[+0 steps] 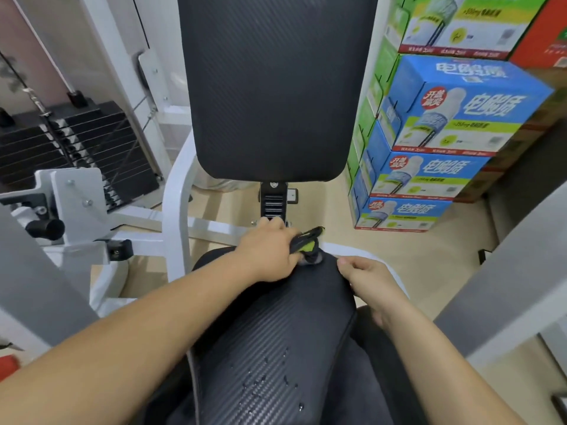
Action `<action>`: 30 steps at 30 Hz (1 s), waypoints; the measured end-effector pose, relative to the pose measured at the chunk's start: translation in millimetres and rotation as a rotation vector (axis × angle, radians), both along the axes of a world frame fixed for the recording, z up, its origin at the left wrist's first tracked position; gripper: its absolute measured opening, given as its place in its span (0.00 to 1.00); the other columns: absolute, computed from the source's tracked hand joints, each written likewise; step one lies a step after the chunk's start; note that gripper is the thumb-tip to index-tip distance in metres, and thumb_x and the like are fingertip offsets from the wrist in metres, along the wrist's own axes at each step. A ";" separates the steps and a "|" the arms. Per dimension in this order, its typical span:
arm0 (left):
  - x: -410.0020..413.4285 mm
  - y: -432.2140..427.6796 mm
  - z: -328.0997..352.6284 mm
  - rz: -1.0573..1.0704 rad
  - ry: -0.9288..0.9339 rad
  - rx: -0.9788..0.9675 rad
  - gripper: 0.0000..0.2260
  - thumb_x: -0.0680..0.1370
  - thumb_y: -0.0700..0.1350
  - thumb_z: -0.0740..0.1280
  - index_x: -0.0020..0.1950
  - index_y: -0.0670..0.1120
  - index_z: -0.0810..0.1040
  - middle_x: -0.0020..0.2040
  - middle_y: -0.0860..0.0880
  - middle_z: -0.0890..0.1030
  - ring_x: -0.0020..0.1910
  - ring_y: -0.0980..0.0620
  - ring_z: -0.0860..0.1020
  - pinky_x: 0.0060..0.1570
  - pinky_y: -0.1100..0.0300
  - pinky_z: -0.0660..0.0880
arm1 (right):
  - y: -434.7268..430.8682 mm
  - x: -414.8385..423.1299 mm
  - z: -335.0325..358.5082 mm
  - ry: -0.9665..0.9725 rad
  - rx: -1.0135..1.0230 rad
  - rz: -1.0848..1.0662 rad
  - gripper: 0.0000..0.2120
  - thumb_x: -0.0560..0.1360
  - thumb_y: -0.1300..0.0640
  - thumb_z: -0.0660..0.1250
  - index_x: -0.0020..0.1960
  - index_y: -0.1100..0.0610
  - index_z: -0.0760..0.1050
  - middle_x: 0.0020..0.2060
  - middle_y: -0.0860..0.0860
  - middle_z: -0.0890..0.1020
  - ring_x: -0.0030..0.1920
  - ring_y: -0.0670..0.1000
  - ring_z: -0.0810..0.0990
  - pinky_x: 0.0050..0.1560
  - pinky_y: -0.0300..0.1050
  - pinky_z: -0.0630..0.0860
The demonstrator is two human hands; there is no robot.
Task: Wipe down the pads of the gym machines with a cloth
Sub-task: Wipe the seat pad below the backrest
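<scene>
The black textured seat pad runs away from me, with several water drops on its near part. The upright black back pad stands beyond it. At the seat's far end, my left hand grips a black and lime-green object, and a small grey part shows under it; I cannot tell what the object is. My right hand sits on the seat's far right edge with its fingers curled over the rim. Dark fuzzy fabric lies just below that hand; whether it is the cloth is unclear.
The white machine frame curves up on the left, next to a black weight stack. Stacked blue and green drink cartons stand close on the right. A grey beam crosses the right foreground. A black adjuster sits under the back pad.
</scene>
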State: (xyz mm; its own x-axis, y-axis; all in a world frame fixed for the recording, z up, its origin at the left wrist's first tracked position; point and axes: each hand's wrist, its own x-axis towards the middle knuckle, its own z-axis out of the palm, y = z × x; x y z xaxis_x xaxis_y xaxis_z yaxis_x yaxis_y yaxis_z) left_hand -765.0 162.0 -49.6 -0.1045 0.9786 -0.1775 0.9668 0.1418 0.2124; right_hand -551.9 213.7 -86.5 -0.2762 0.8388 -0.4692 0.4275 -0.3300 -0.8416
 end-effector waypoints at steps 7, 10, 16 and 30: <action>51.6 -17.4 7.8 -0.155 -0.228 0.085 0.22 0.77 0.59 0.65 0.71 0.58 0.73 0.63 0.52 0.77 0.63 0.46 0.72 0.64 0.49 0.71 | -6.1 8.5 2.0 0.108 -0.057 -0.024 0.11 0.75 0.61 0.67 0.51 0.52 0.87 0.48 0.54 0.88 0.54 0.56 0.86 0.61 0.57 0.79; 33.7 -63.7 19.5 -0.276 -0.300 0.092 0.22 0.76 0.60 0.63 0.70 0.62 0.71 0.61 0.58 0.75 0.58 0.51 0.72 0.62 0.54 0.70 | -4.0 7.9 6.9 0.154 -0.042 -0.089 0.09 0.79 0.60 0.67 0.49 0.57 0.86 0.45 0.51 0.88 0.47 0.53 0.83 0.53 0.50 0.80; -61.7 -48.3 4.8 0.172 -0.115 0.033 0.21 0.80 0.57 0.65 0.73 0.57 0.70 0.63 0.50 0.75 0.64 0.43 0.74 0.62 0.49 0.73 | 5.3 -19.2 17.0 -0.120 0.148 0.132 0.19 0.79 0.52 0.71 0.68 0.56 0.78 0.57 0.48 0.82 0.57 0.50 0.81 0.60 0.44 0.75; -29.9 -15.9 3.8 0.166 -0.187 0.001 0.12 0.78 0.55 0.67 0.61 0.54 0.77 0.56 0.50 0.80 0.59 0.43 0.75 0.59 0.47 0.76 | -6.3 -8.7 10.4 -0.068 0.104 0.058 0.15 0.84 0.53 0.63 0.69 0.51 0.77 0.61 0.44 0.81 0.65 0.49 0.78 0.65 0.45 0.73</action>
